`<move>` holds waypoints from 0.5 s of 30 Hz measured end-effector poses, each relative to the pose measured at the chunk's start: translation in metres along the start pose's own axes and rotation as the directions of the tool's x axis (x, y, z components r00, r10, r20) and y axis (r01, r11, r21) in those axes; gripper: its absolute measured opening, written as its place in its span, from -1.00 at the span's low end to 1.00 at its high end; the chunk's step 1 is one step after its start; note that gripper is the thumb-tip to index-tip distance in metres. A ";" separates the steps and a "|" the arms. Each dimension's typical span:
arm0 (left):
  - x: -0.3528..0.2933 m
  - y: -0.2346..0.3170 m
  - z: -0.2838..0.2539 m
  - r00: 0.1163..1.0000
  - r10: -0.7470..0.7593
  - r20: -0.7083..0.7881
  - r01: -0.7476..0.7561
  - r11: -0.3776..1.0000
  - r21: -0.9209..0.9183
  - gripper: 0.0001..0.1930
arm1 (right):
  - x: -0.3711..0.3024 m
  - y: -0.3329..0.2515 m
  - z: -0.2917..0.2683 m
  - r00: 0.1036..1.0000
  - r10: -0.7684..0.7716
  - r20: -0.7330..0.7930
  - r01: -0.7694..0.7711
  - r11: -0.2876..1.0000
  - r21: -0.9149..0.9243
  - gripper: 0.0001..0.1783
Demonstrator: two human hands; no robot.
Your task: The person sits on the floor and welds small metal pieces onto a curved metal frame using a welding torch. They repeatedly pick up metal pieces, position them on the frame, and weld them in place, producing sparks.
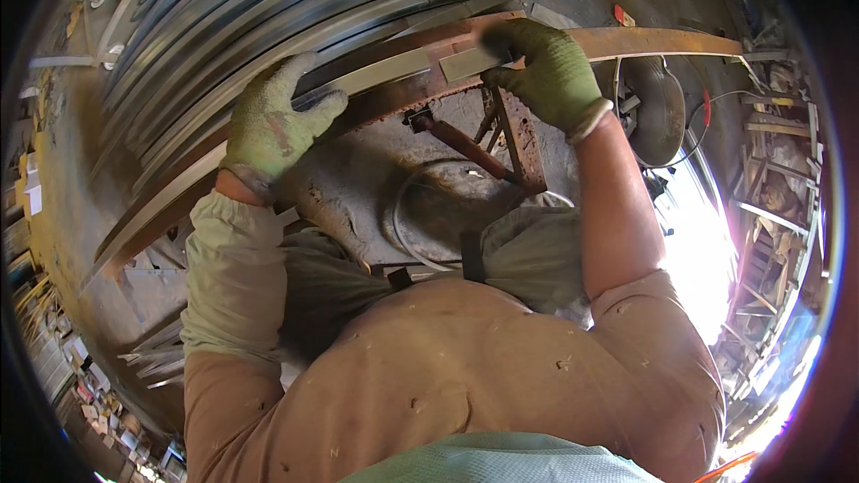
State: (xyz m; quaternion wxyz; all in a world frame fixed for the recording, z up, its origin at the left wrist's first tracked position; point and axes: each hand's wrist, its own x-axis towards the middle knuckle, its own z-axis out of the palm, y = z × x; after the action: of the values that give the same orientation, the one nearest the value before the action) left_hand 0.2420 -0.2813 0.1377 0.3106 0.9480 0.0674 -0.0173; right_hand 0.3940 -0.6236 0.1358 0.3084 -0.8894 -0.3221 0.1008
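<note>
Over the rusty beam (pixel 394 95), a metal strip (pixel 389 72) is met by the left grip (pixel 273 121), a shorter piece (pixel 463 64) by the right grip (pixel 557 76). Thumbs are spread; any clasp cannot be told.

Metal bars (pixel 295 9) lie behind the beam (pixel 662 42), a strip (pixel 385 72) along it, and a hose (pixel 398 224) on the floor (pixel 344 188) before it.
</note>
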 end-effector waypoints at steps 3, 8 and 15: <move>0.003 -0.005 -0.001 0.995 -0.013 0.097 0.006 0.997 0.072 -0.12 | 0.006 0.016 0.021 0.997 0.054 -0.047 -0.055 0.998 -0.026 -0.44; 0.011 -0.033 0.022 0.997 0.019 0.074 -0.034 0.977 0.213 -0.01 | 0.010 0.013 0.025 0.988 0.025 -0.150 -0.064 0.962 -0.264 -0.41; 0.018 -0.046 0.030 0.997 0.027 0.074 -0.043 0.974 0.222 -0.03 | 0.011 0.003 0.017 0.945 0.328 -0.002 -0.323 0.930 -0.176 -0.40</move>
State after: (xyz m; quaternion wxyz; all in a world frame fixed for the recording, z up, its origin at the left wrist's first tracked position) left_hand 0.2538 -0.2598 0.0848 0.2044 0.9767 0.0376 -0.0526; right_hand 0.3975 -0.6100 0.1203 0.2041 -0.9525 -0.1822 0.1342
